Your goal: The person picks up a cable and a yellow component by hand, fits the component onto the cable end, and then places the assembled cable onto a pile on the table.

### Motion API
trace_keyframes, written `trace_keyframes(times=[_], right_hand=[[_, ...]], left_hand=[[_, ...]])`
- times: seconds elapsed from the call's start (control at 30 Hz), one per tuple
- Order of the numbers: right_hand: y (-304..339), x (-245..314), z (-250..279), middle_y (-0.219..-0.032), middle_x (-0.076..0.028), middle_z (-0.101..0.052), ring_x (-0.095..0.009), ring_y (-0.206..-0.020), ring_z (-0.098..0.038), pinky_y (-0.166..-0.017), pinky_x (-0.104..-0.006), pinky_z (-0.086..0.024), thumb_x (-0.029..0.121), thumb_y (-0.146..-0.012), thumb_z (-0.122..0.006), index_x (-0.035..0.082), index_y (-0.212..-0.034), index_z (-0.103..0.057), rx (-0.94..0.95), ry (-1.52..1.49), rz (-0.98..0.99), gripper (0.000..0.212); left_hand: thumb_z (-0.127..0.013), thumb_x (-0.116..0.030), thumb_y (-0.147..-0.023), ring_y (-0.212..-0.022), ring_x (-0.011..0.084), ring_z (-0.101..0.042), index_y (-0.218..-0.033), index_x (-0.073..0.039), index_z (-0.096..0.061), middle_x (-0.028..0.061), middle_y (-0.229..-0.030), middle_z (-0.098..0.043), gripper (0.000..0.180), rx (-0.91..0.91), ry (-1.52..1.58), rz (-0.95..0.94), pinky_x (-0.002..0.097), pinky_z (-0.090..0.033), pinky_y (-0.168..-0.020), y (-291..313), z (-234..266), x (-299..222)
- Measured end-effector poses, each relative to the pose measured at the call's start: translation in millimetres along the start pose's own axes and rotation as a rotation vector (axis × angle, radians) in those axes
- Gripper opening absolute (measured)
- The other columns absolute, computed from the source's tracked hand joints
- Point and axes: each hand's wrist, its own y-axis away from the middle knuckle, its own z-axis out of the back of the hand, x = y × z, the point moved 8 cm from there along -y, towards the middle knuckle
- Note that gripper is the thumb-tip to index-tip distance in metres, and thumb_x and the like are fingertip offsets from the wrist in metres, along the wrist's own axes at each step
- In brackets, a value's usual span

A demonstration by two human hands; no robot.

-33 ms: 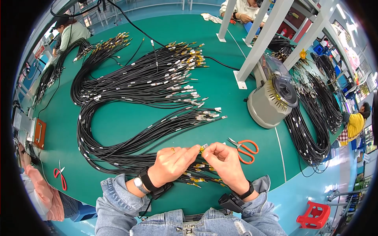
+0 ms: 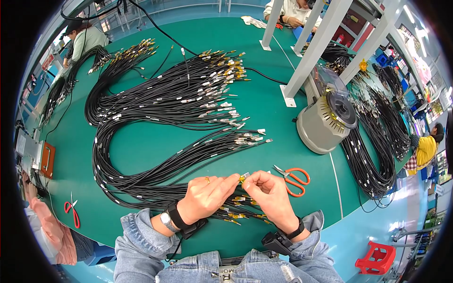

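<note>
Close together above the near part of the green table, my left hand (image 2: 207, 197) and my right hand (image 2: 271, 194) are both closed in a pinch. Between their fingertips shows a small cable end (image 2: 243, 178), yellow with a whitish tip or tag; the fingers cover the rest of it. Under and around my hands lies a bundle of black cables (image 2: 141, 194) with yellow and silver ends. Just right of my right hand, orange-handled scissors (image 2: 297, 181) rest on the table with blades apart.
Larger black cable bundles (image 2: 155, 101) curve across the green table (image 2: 264, 118). A grey rounded machine (image 2: 317, 128) and white metal posts (image 2: 311, 56) stand to the right. Red scissors (image 2: 72, 213) lie at left. Other people sit around; a red stool (image 2: 377, 258) stands on the floor.
</note>
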Motion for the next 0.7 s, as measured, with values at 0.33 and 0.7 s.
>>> trace_keyframes(times=[0.33, 0.7], right_hand=[[2, 9, 2, -0.081, -0.001, -0.06, -0.006, -0.075, -0.054, -0.069, -0.0202, -0.044, 0.006, -0.082, -0.061, -0.002, -0.085, -0.061, -0.002, 0.101, 0.036, 0.008], [3, 14, 6, -0.079, -0.002, -0.062, -0.006, -0.072, -0.055, -0.066, -0.0196, -0.044, 0.006, -0.081, -0.063, -0.002, -0.085, -0.062, -0.014, 0.111, 0.045, 0.009]], left_hand=[[-0.071, 0.0, -0.067, -0.048, 0.0129, -0.055, -0.085, -0.001, -0.059, 0.0029, -0.064, -0.059, 0.022, -0.054, 0.027, -0.029, 0.0239, -0.043, -0.043, 1, 1, 0], [-0.072, 0.003, -0.064, -0.046, 0.0141, -0.055, -0.083, -0.003, -0.057, 0.0031, -0.06, -0.058, 0.024, -0.052, 0.017, 0.004, 0.0255, -0.039, -0.04, -2, 1, 1]])
